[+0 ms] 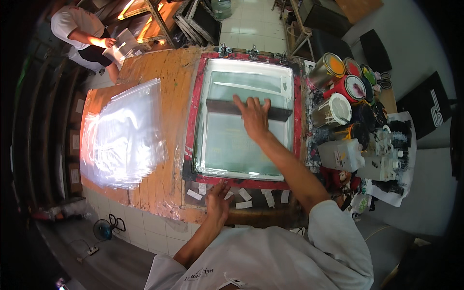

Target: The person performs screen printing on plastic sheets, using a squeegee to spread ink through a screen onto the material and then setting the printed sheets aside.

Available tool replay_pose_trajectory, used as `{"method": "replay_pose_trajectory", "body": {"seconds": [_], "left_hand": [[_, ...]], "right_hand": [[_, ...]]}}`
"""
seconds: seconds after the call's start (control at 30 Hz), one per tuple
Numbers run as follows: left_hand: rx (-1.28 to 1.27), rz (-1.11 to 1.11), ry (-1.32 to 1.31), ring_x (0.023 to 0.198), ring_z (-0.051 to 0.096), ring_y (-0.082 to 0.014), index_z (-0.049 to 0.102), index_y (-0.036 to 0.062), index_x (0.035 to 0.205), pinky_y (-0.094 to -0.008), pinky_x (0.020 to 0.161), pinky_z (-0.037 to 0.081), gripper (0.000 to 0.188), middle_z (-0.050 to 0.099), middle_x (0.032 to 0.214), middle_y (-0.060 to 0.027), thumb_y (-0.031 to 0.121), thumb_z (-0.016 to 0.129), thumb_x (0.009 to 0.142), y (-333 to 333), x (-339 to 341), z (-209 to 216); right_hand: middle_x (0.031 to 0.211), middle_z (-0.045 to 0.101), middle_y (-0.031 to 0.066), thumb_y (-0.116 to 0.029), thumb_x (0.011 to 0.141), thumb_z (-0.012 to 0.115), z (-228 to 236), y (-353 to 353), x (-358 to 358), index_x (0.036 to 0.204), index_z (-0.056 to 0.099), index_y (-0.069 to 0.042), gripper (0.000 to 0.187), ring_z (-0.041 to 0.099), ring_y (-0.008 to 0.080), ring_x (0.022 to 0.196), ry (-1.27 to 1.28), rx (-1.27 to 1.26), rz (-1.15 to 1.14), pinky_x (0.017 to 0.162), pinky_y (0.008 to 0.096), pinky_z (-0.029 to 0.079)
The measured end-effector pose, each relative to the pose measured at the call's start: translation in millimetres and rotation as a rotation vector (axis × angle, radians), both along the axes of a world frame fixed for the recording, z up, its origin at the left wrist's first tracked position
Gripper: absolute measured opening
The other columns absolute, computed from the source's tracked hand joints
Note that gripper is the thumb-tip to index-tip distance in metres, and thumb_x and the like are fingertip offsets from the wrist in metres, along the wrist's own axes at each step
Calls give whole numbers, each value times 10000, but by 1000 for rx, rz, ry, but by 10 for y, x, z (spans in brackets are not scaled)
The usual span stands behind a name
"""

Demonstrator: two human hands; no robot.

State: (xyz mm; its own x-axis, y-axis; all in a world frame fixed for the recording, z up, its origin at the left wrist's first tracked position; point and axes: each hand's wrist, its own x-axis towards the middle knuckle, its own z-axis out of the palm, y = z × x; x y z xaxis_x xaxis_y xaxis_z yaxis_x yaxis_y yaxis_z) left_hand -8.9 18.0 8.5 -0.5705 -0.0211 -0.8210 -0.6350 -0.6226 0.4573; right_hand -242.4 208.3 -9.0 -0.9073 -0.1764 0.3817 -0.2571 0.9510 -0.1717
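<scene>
A printing screen [193, 121] with a red-taped frame lies on the wooden table in front of me. Across its pale green mesh stands a long dark squeegee [222, 107], and white ink streaks the mesh beyond it and along the sides. My right hand [255, 116] grips the squeegee from above, right of its middle, with the fingers over its top edge. My left hand [218, 200] is at the screen's near edge, its fingers apart and their tips touching the frame. Metal clamps [252, 50] sit along the screen's far edge.
To the left lies a fanned stack of clear plastic bags [128, 135]. Ink cans [332, 110] and plastic jugs [340, 153] crowd the right side. Small white labels [244, 194] lie by the near edge. Beyond the table's far left corner, another person [79, 29] holds a clear sheet.
</scene>
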Motion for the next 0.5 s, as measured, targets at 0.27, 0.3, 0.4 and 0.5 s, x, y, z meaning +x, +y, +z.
{"method": "replay_pose_trajectory", "body": {"seconds": [0.27, 0.3, 0.4, 0.5], "left_hand": [[-11, 54, -13, 1197, 523, -263, 584, 121, 1210, -557, 1018, 420, 359, 578, 1234, -63, 356, 705, 967, -2, 21, 22], [-11, 35, 12, 1176, 536, -256, 590, 131, 1177, -551, 1011, 425, 330, 591, 1199, -52, 356, 708, 966, -9, 31, 30], [4, 23, 10, 1113, 574, -235, 604, 157, 1085, -535, 990, 439, 262, 625, 1103, -24, 358, 717, 961, -40, 21, 48], [3, 7, 26, 1063, 602, -222, 610, 170, 1031, -521, 971, 452, 245, 644, 1045, -10, 367, 731, 951, -72, -4, 121]], "right_hand": [[1101, 627, 97, -111, 806, 828, 14, 335, -1325, 1521, 494, -240, 800, 581, 286, 1121, -177, 74, -26, 1029, 579, 346], [1124, 633, 104, -123, 810, 830, 73, 341, -1276, 1531, 480, -239, 811, 583, 294, 1131, -300, 62, -13, 1025, 576, 353], [1174, 643, 126, -147, 811, 837, 313, 292, -791, 1560, 436, -230, 853, 587, 317, 1159, -550, -3, 69, 1001, 571, 373], [1157, 638, 151, -123, 810, 826, 588, 128, 151, 1584, 394, -208, 890, 587, 330, 1140, -630, -54, 155, 957, 551, 378]]}}
